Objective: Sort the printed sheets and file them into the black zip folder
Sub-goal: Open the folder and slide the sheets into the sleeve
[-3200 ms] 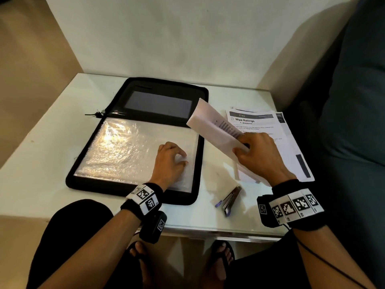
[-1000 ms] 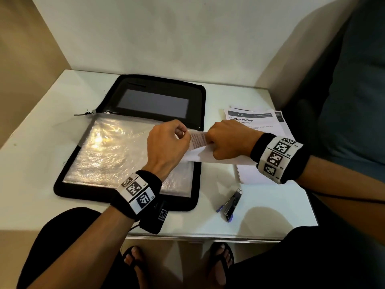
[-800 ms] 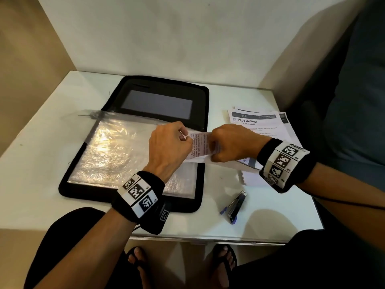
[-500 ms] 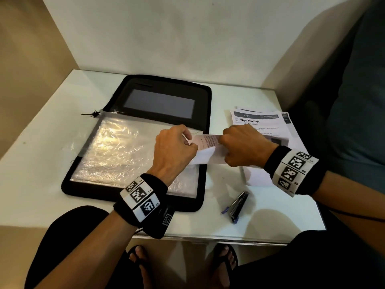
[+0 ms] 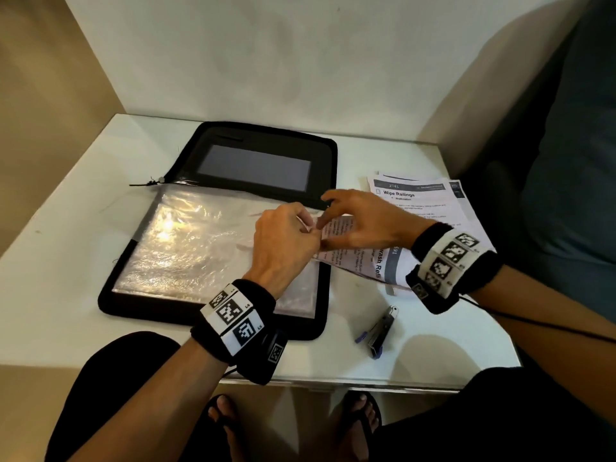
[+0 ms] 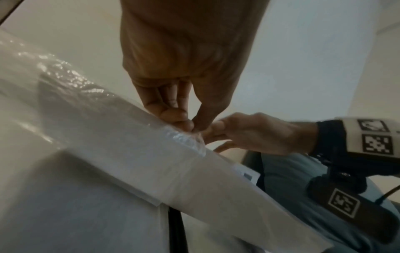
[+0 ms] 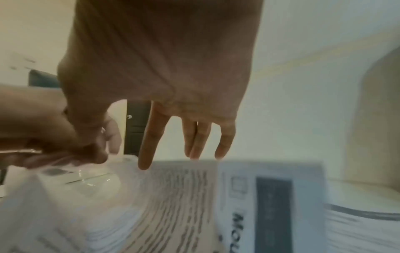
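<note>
One sheet (image 5: 363, 258) (one folder (image 5: 266, 161))

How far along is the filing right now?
Done: the black zip folder lies open. In hand: the left hand pinches the clear sleeve open while the right hand feeds a printed sheet in. Left: the stack beside it, then zipping.

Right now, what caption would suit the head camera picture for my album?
Left hand pinches open the clear sleeve of a black zip folder while the right hand feeds in a printed sheet.
</note>
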